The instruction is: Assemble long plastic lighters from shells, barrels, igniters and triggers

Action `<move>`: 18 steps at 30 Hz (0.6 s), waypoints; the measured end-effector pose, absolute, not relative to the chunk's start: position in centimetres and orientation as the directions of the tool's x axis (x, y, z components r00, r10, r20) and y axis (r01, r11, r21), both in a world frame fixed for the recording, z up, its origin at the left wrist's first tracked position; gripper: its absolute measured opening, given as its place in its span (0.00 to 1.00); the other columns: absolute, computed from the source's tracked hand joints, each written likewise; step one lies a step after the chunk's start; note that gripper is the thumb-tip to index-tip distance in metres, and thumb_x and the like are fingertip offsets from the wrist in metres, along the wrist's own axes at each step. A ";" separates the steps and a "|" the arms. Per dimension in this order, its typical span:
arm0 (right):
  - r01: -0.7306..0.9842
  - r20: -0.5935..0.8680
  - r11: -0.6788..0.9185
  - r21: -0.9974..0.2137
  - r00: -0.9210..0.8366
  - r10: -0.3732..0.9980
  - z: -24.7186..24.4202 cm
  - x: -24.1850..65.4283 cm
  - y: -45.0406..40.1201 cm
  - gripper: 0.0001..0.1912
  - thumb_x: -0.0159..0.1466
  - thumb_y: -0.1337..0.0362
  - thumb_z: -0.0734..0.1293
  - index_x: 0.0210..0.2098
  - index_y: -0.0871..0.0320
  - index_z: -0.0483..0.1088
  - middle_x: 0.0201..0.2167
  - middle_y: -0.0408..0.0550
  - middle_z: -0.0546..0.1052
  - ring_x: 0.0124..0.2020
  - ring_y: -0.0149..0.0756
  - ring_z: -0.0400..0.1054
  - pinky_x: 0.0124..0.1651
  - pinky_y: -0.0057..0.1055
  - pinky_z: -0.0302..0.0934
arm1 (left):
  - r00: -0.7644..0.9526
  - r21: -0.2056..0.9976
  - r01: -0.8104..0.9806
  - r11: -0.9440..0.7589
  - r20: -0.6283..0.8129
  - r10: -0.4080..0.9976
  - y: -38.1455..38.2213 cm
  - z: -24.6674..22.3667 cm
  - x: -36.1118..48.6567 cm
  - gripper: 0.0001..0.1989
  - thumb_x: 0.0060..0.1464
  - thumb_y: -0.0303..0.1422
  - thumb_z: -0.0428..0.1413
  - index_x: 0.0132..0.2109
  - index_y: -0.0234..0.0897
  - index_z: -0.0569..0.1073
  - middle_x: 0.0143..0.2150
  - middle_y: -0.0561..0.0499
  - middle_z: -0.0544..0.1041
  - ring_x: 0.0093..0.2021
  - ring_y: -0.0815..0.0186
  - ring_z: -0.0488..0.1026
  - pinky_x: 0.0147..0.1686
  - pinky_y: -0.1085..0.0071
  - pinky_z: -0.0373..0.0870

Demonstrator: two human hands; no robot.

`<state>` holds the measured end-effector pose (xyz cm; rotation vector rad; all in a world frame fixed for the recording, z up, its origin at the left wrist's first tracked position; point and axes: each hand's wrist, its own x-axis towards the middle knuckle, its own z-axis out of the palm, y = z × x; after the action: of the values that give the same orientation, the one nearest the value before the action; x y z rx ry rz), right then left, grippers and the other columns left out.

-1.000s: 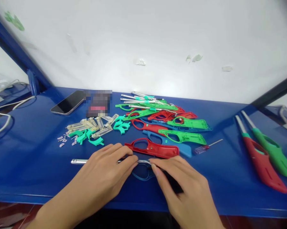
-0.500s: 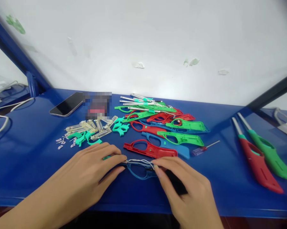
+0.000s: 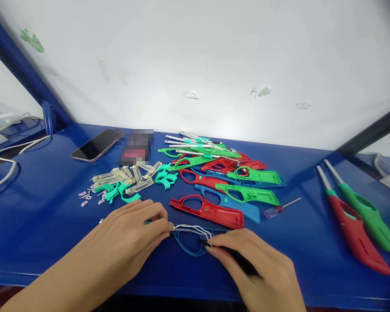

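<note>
Our left hand (image 3: 136,236) pinches the white wires (image 3: 185,225) at nine o'clock, our right hand (image 3: 259,264) grips them at four, and the blue casing (image 3: 185,251) lies at six. At eleven, the dark flat item (image 3: 136,143) is too pixelated to read.

Your left hand (image 3: 139,234) pinches white wires (image 3: 191,226) at left end, along blue handle half (image 3: 184,249); your right hand (image 3: 258,260) pinches their right end near small black part (image 3: 204,243). Red handle half (image 3: 225,214) just beyond. Far left: phone (image 3: 95,145). Nearer: clear tanks (image 3: 139,186), teal pieces (image 3: 111,194). At right: screwdriver (image 3: 273,211), then red lighter (image 3: 355,234), green lighter (image 3: 375,221), side by side.
</note>
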<state>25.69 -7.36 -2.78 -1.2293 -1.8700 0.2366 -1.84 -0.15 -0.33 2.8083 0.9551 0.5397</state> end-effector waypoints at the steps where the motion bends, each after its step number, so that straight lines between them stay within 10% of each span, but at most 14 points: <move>1: 0.655 0.549 0.502 -0.565 -0.156 0.821 -2.8 25.8 -7.4 0.04 0.74 0.66 0.72 0.45 0.49 0.79 0.38 0.35 0.87 0.36 0.29 0.84 0.43 0.22 0.78 | 0.727 0.242 0.581 -0.777 0.276 0.629 -0.3 -0.5 -1.9 0.16 0.75 0.25 0.50 0.51 0.47 0.81 0.49 0.52 0.82 0.47 0.61 0.79 0.50 0.64 0.73; 12: 0.680 0.558 0.573 -0.456 -0.284 0.780 -3.7 26.8 -6.8 0.05 0.75 0.66 0.71 0.45 0.49 0.79 0.36 0.35 0.87 0.34 0.28 0.83 0.42 0.19 0.77 | 0.738 0.300 0.569 -0.766 0.224 0.637 -0.3 -0.8 -1.9 0.18 0.68 0.19 0.55 0.51 0.48 0.81 0.52 0.54 0.82 0.51 0.63 0.80 0.52 0.69 0.76; 18: 0.685 0.564 0.585 -0.434 -0.300 0.770 -3.7 26.9 -6.5 0.05 0.75 0.66 0.70 0.46 0.50 0.79 0.37 0.35 0.87 0.35 0.28 0.84 0.43 0.17 0.77 | 0.639 0.258 0.604 -0.754 0.408 0.652 1.4 0.5 -2.6 0.11 0.77 0.36 0.54 0.49 0.47 0.82 0.46 0.53 0.85 0.48 0.61 0.81 0.52 0.65 0.76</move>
<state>26.92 -6.52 -3.74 -1.1540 -2.0522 0.1414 -2.61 1.41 0.47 2.7544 1.0592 0.7457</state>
